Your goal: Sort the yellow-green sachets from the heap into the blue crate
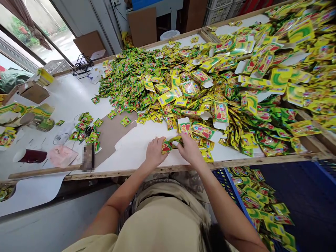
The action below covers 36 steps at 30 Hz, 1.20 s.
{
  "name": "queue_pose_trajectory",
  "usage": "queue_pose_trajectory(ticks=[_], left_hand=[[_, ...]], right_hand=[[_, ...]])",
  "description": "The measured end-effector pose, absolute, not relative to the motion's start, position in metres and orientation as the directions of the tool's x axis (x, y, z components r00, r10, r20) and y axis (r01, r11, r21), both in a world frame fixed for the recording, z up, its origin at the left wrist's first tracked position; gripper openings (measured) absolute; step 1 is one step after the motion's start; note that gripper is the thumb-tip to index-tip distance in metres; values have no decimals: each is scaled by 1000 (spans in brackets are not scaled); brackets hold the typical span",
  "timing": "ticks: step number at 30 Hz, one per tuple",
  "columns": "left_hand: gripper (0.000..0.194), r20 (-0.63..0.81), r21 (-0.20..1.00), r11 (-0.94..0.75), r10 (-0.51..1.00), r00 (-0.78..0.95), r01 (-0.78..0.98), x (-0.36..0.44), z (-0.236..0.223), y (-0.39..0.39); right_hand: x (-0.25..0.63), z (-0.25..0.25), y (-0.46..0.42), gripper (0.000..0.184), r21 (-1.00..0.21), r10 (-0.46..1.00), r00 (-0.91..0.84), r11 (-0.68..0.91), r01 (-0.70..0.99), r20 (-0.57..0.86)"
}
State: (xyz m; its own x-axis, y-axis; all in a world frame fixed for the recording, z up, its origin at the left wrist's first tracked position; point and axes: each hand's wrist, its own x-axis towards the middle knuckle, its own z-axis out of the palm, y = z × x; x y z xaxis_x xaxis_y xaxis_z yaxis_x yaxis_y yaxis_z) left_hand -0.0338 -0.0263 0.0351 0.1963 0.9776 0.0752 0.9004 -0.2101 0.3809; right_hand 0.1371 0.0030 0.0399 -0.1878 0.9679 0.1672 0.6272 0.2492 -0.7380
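Observation:
Close to the table's front edge, my left hand (155, 153) is closed around a small green and yellow packet (166, 147) with a red print. My right hand (191, 151) is just to its right, thumb and fingers closed on more of the same packets (176, 139); how many is hidden by the fingers. Behind the right hand stands an open small box (185, 126) with a white flap, and another box (203, 130) lies beside it. A yellow packet (207, 155) rests on the table by my right wrist.
A large heap of small green packets (128, 75) and yellow boxes (220, 113) covers the table's middle and right. To the left are scissors (88, 131), a hammer with a wooden handle (47, 172), a dark red cup (30, 156) and a jar (40, 122). Below right, a blue crate (237, 201) holds packets.

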Motion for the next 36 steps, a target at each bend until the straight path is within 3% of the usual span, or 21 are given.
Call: queue_pose_trajectory(ticks=[3, 5, 10, 14, 20, 23, 28, 31, 36], left_hand=[[62, 48, 384, -240, 970, 240, 892, -30, 33, -29], [64, 52, 420, -234, 971, 234, 877, -26, 29, -30], [70, 70, 612, -118, 993, 95, 782, -17, 17, -31], [73, 19, 773, 9, 999, -37, 634, -11, 9, -33], [61, -127, 953, 138, 990, -56, 270, -5, 5, -37], [46, -201, 974, 204, 979, -38, 101, -7, 4, -35], [45, -275, 947, 276, 961, 30, -165, -11, 8, -29], [45, -269, 946, 268, 963, 24, -184, -11, 11, -30], [39, -216, 971, 217, 976, 22, -99, -13, 14, -34]], right_hand=[[137, 42, 8, 18, -695, 942, -299, 319, 644, 155], [135, 44, 13, 21, -732, 935, -309, 334, 594, 175], [132, 37, 22, 26, -832, 960, -183, 276, 481, 212], [138, 34, 22, 32, -820, 921, -345, 336, 464, 183], [146, 41, 26, 29, -662, 946, -311, 293, 690, 95], [145, 44, 25, 24, -586, 932, -362, 298, 753, 9], [146, 45, 24, 27, -709, 912, -406, 323, 627, 57], [148, 45, 23, 29, -707, 876, -471, 400, 583, 107], [148, 49, 21, 35, -740, 783, -618, 456, 495, 69]])
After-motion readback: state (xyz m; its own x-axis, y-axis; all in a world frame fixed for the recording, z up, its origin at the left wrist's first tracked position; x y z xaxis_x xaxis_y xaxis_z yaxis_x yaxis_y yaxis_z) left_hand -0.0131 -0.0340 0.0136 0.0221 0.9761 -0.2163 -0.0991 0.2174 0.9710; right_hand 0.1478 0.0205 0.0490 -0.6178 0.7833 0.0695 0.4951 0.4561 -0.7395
